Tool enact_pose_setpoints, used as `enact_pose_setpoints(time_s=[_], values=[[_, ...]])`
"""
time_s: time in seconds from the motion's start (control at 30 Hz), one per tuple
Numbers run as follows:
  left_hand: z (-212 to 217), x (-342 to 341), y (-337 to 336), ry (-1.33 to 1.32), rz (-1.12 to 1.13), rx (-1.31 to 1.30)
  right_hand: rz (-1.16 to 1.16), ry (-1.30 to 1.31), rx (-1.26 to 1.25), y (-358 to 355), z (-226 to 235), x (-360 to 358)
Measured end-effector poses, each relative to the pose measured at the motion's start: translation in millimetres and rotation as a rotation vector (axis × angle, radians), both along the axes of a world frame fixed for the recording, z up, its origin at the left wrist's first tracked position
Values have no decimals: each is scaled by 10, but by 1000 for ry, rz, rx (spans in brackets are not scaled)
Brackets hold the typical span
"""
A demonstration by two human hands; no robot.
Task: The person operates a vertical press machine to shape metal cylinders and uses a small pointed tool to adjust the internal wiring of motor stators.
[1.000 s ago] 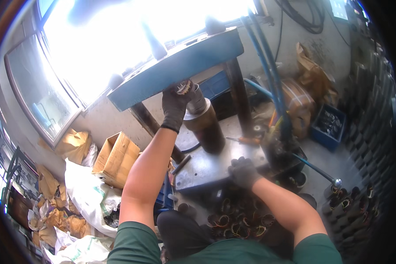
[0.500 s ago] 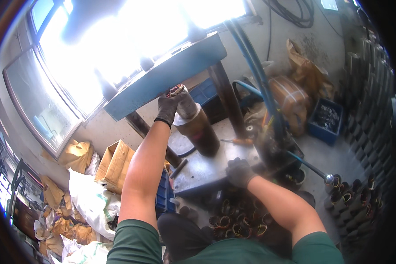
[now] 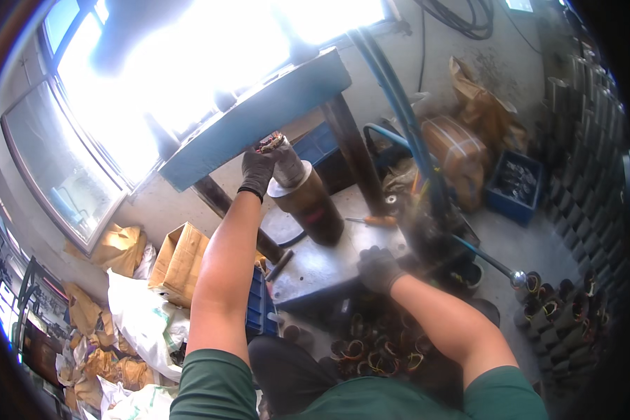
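My left hand (image 3: 257, 172), in a dark glove, is closed on the upper left side of a grey metal cylinder with reddish wire windings (image 3: 269, 143) at its top, probably a motor stator. This stator stands in or on a silver-rimmed, dark upright cylinder (image 3: 315, 213), just under the blue press beam (image 3: 259, 115); the seat between them is partly hidden. On the near edge of the metal press plate (image 3: 308, 276) rests my right hand (image 3: 379, 270), also gloved, its fingers curled in with nothing visible in them.
An orange-handled screwdriver-like tool (image 3: 379, 220) lies on the plate. Dark posts (image 3: 353, 154) hold the beam. To the right, a ball-ended lever (image 3: 493, 264) sticks out. Several wired cylinders (image 3: 381, 357) stand below the plate. Cardboard boxes (image 3: 178, 262) and a blue crate (image 3: 514, 189) flank the press.
The whole view has shifted slightly. My left hand stays at the top of the stator, with its fingers lying a little more to the left side. My right hand keeps its place on the plate.
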State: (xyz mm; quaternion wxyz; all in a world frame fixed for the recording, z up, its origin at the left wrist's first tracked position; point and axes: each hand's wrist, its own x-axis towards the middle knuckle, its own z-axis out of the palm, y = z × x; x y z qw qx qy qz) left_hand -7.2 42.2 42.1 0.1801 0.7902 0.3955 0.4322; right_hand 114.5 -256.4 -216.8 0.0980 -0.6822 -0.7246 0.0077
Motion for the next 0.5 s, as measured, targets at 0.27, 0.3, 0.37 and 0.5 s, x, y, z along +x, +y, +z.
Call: enact_pose_setpoints(time_s=[0.27, 0.3, 0.37, 0.5], values=[[85, -10, -425, 145, -12, 125, 2, 68, 12, -4, 10, 57], [96, -37, -466, 112, -70, 110, -2, 75, 7, -13, 34, 62], [78, -256, -291, 124, 13, 126, 48, 78, 13, 11, 161, 56], [-84, -453, -562, -117, -67, -188, 48, 132, 153, -87, 174, 223]])
